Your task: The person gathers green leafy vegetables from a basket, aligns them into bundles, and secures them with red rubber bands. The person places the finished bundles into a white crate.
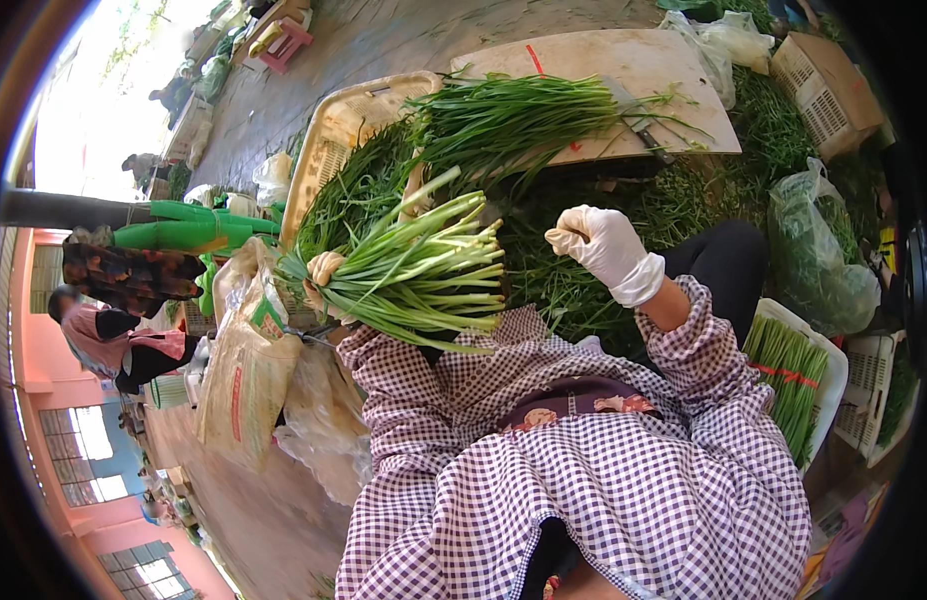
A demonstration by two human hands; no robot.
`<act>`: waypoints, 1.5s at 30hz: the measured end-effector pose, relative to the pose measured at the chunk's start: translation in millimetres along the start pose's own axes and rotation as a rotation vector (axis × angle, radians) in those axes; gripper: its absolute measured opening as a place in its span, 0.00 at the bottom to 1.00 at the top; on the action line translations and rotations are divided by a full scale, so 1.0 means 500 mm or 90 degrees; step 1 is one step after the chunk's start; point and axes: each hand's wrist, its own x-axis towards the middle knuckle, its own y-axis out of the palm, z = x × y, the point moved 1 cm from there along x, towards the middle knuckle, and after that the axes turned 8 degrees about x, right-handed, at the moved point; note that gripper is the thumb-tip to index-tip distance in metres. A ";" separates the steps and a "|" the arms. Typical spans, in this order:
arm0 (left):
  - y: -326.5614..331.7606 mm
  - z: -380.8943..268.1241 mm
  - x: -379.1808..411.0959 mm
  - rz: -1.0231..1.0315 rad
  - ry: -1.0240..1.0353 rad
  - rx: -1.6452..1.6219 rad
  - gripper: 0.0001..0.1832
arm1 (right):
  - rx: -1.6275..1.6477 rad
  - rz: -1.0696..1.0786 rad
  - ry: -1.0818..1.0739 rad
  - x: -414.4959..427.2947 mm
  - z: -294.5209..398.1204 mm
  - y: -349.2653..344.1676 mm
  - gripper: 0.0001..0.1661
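Observation:
My left hand (326, 268), in a pale glove, is closed round a loose bunch of green garlic chives (426, 277), their pale cut ends fanned to the right; much of the hand lies under the stalks. To the right, my right hand (604, 246), in a white glove, is raised above loose greens with its fingers curled in; whether it pinches anything small cannot be told. Beyond both hands a large pile of chives (516, 112) lies over a board (621, 56), beside a knife with a dark handle (649, 141).
A yellowish plastic crate (313, 165) with chives stands at the upper left, near a woven sack (257, 375). At the right are a clear bag of greens (816, 247) and a white bin (835, 382) holding chives tied with red tape. A person (125, 337) is at the far left.

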 end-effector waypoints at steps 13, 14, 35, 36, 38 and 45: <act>0.000 0.118 0.082 0.159 -0.099 -0.026 0.10 | 0.174 -0.043 -0.003 0.049 -0.039 -0.042 0.12; 0.000 0.131 0.082 0.161 -0.082 0.015 0.11 | 0.127 -0.060 -0.048 0.053 -0.040 -0.049 0.13; -0.124 0.312 0.113 -0.330 -0.300 0.542 0.18 | 0.618 0.403 0.424 0.092 -0.156 0.109 0.41; -0.123 0.332 0.116 -0.356 -0.286 0.573 0.17 | 0.625 0.355 0.420 0.085 -0.157 0.118 0.37; -0.129 0.365 0.124 -0.413 -0.266 0.618 0.16 | 0.649 0.283 0.396 0.071 -0.167 0.140 0.32; -0.206 0.403 0.161 -0.378 -0.238 0.763 0.15 | 0.652 0.150 0.368 0.073 -0.167 0.157 0.29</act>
